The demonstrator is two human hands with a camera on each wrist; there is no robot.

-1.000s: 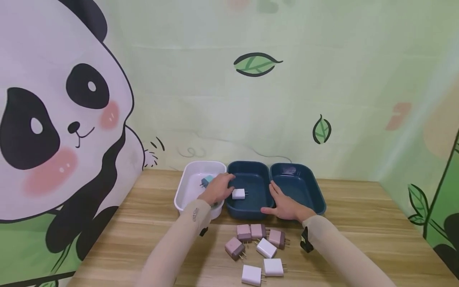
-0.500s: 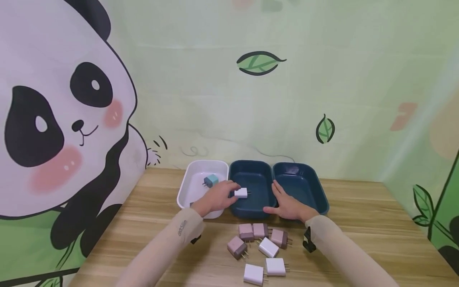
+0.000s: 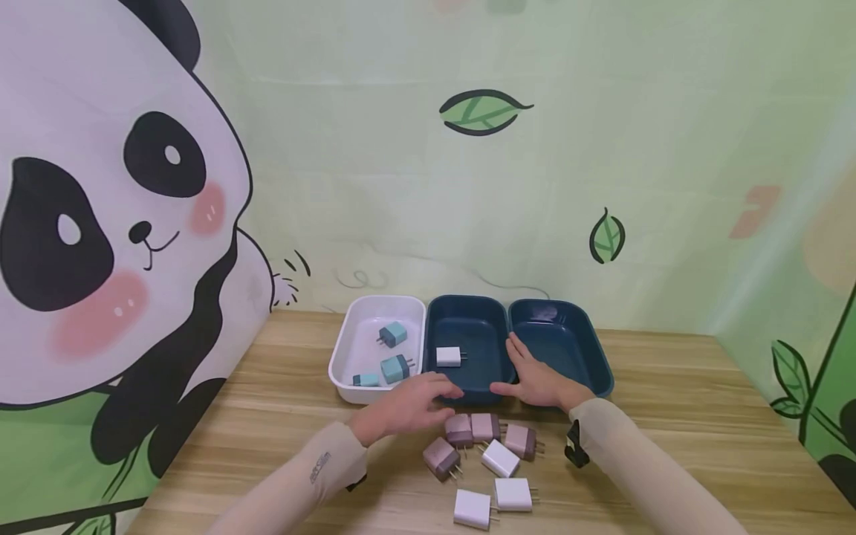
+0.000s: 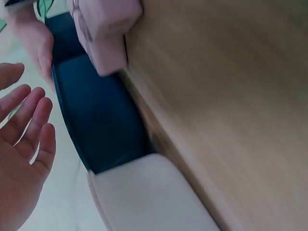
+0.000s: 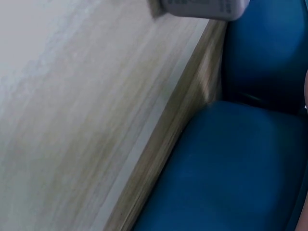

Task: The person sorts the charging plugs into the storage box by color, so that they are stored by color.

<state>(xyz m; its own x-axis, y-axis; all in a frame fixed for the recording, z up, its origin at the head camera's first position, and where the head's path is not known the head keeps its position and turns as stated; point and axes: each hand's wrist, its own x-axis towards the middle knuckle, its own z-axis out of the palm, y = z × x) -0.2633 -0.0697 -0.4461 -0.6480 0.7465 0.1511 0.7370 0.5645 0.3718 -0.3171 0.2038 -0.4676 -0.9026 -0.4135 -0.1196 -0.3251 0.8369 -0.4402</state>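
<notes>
My left hand [image 3: 411, 403] hovers in front of the trays, its fingers spread and holding nothing. Close by its fingertips lie several pink plug chargers [image 3: 441, 458] on the table. In the left wrist view, pink chargers [image 4: 108, 29] appear at the top, apart from the loosely extended fingers [image 4: 33, 137]. My right hand [image 3: 538, 379] rests at the rims where the middle blue tray [image 3: 478, 327] meets the right blue tray [image 3: 558, 345], fingers straight. One white charger [image 3: 449, 357] sits in the middle tray. The white tray [image 3: 361, 342] contains three teal chargers [image 3: 397, 368].
Three more white chargers [image 3: 472, 509] lie on the wooden table [image 3: 669, 431], in front of and beside the pink ones. The three trays stand side by side near the back wall [image 3: 374, 186], a printed cloth with a panda [image 3: 134, 186].
My left hand has withdrawn from over the white and middle trays toward the near table, uncovering the teal chargers. My right hand has stayed in place.
</notes>
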